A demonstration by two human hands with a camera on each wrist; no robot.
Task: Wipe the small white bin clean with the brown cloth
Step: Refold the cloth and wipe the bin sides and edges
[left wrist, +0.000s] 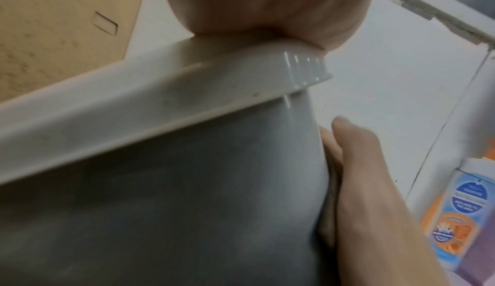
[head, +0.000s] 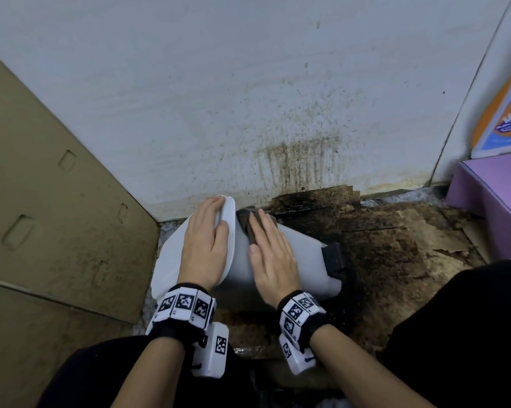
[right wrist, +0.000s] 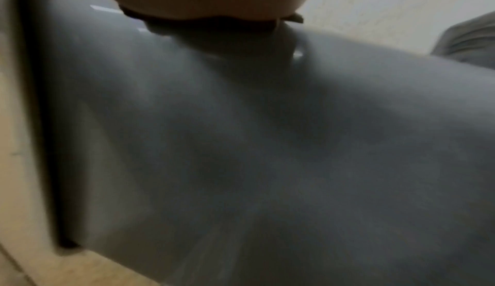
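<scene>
Stained wall; dirty floor; left hand flat on bin; right hand presses cloth.

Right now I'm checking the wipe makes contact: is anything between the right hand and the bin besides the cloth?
Nothing visible: the right hand presses the brown cloth flat against the white bin, while the left hand steadies its rim.

Stained cardboard floor: white bin, purple box.
</scene>
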